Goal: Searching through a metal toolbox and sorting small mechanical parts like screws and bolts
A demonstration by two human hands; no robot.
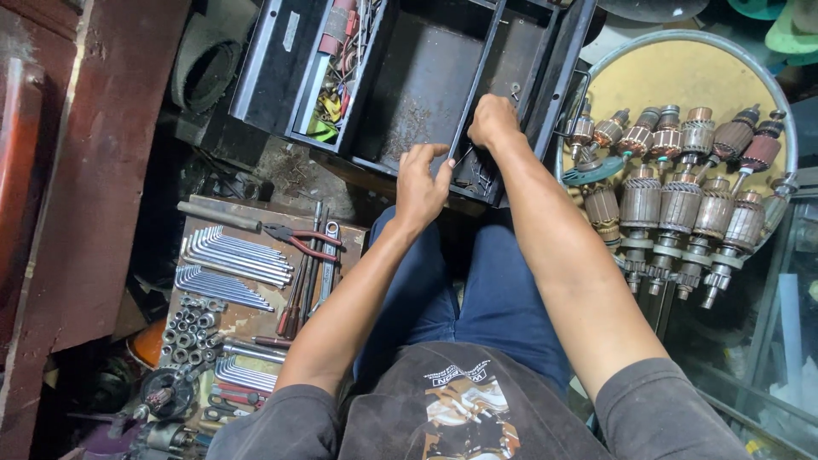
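I sit facing an open black metal toolbox (426, 85) on the floor. My left hand (422, 183) is at its near edge, fingers curled around a thin metal hex key (463, 156). My right hand (492, 123) reaches into the right-hand tray of the box (528, 60), fingers closed down among small tools there; what it grips is hidden. The box's middle compartment is mostly bare and rusty, and the left tray (336, 77) holds mixed small parts.
A board at my left (256, 324) carries rows of hex keys (234, 255), red-handled pliers (298, 238), screwdrivers and several sockets (187, 328). A round tray at my right (682, 77) holds several motor armatures (682, 204). A red-brown wooden panel (94, 170) stands far left.
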